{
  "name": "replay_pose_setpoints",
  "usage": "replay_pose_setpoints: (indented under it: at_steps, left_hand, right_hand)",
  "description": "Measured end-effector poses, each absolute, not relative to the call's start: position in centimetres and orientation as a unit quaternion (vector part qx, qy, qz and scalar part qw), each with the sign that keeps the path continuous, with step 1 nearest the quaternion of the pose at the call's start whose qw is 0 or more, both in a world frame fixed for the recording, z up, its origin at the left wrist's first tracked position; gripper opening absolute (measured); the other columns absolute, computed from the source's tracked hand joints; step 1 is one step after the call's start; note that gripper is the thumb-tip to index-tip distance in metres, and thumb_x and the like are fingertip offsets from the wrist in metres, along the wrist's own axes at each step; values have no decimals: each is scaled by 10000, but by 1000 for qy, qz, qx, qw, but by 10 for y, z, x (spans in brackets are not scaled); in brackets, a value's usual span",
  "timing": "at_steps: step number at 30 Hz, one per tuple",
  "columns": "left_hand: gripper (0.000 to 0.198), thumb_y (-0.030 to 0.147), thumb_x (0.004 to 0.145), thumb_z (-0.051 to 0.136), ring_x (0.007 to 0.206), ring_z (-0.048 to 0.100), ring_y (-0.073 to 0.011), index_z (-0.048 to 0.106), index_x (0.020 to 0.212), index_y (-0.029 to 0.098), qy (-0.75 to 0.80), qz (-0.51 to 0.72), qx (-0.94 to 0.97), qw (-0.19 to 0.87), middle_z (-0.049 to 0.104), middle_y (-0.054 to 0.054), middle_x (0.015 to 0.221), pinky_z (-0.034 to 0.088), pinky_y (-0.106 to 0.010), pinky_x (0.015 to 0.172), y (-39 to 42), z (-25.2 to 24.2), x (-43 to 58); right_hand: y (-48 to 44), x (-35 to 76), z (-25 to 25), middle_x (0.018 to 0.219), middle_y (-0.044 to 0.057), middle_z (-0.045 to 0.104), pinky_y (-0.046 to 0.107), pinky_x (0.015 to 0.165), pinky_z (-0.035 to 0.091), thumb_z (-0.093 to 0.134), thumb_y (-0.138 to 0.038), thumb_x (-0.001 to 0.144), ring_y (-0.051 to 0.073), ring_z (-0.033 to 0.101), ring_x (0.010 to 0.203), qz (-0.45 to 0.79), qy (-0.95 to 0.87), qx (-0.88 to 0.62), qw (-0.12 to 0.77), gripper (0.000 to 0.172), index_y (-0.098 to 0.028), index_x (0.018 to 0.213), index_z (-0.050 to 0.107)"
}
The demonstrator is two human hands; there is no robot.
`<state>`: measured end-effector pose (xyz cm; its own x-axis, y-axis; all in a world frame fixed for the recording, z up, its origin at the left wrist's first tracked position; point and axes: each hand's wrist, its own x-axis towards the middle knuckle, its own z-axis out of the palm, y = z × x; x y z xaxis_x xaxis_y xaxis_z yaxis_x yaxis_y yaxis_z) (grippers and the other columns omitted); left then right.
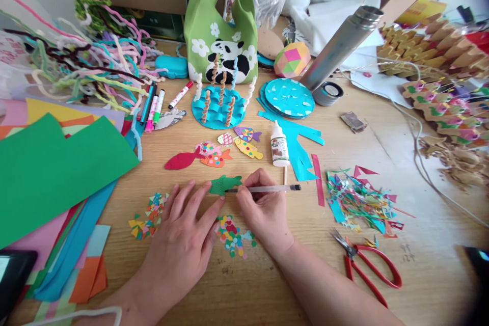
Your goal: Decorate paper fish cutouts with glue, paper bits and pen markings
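A small green paper fish with drawn scales lies flat near the middle of the table. My left hand rests with its fingers spread, fingertips at the fish's left end. Pinched in my right hand is a slim pen, its dark tip touching the fish's lower edge. Above lie several decorated paper fish, among them a red one, an orange one, a yellow one and a purple one. Paper dots lie between my hands, and small paper triangles are left of my left hand.
A white glue bottle stands beyond my right hand. Red-handled scissors and paper scraps lie at right. Behind are a blue disc with twisted posts, a leaning metal flask and a green bag. Coloured sheets cover the left.
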<state>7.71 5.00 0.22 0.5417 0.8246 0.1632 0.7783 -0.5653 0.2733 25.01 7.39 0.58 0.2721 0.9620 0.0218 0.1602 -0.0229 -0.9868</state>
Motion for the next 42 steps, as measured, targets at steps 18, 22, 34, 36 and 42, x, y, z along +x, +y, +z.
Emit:
replay_pose_setpoints:
  at_steps: [18,22,34,36,42]
  left_hand:
    - [398,232,954,512,1374,370,-350,557,1348,261,458,137,874,87,479,-100,1456,327,-641,1144,50,1,76]
    - [384,236,957,503,1369,378,-348,568,1335,258,460,139,873,90,489,-102,1448,330,-641,1142,49,1,77]
    - [383,232,954,510,1370,380,-354,580,1329,256,459,140,873,88,497,-109,1444,334,-647,1135,49,2,77]
    - [380,241,957,508,1370,382,-352,582,1328,261,461,140,871,91,498,-104,1445,330,-643,1140,49,2,77]
    - [377,250,955,514,1367,395,-339,587,1324,272,469,148,866,93,513,-92,1436,325,-626,1151,49,3,78]
  right_hand:
    - [73,251,1,575,-68,466,210,412,326,621,-214,784,89,411,463,396,-443,-598,538,172,-225,694,475]
    - [74,250,-2,598,-60,497,219,414,339,626,-229,826,92,425,470,398,-439,-602,535,173,-225,721,489]
    - [74,250,-5,612,-49,542,214,425,352,622,-231,845,99,472,487,394,-445,-605,529,162,-223,737,501]
    - [74,250,-5,617,-48,547,216,425,358,620,-230,847,99,472,488,397,-445,-604,528,158,-223,742,502]
    - [74,250,-4,612,-53,534,216,410,350,624,-236,841,94,448,470,395,-447,-607,525,152,-223,745,506]
